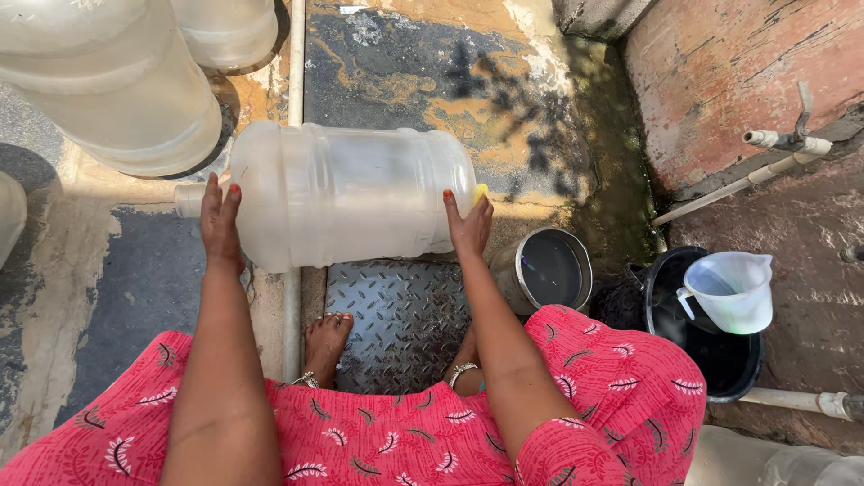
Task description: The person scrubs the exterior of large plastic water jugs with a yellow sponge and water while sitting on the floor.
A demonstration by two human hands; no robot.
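Observation:
A large translucent plastic water jug [346,193] lies on its side in front of me, its neck pointing left. My left hand [220,220] rests flat against the jug's shoulder near the neck. My right hand [468,220] presses a small yellow sponge [481,192] against the jug's base at the right end. The jug rests over a metal tread plate [396,315], where my bare feet stand.
Two more translucent jugs [117,81] stand at top left. A steel pot [544,270] sits right of my arm. Beyond it, a black bucket [720,355] holds a clear plastic pitcher [733,288]. White pipes with a tap [778,144] run along the red wall.

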